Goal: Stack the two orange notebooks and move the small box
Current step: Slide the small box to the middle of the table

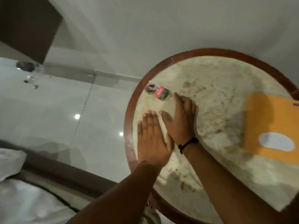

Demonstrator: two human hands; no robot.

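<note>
A small box with a dark printed picture and red label lies near the left rim of the round marble table. An orange notebook with a white oval label rests at the table's right side; I cannot tell whether a second one lies under it. My right hand, a black band on its wrist, lies flat with fingers together, fingertips just short of the box. My left hand is flat beside it at the table's left rim. Neither hand holds anything.
The table has a brown wooden rim. Glossy white floor tiles spread to the left, with a white wall behind. White bedding sits at the lower left. A dark wooden piece stands at the top left.
</note>
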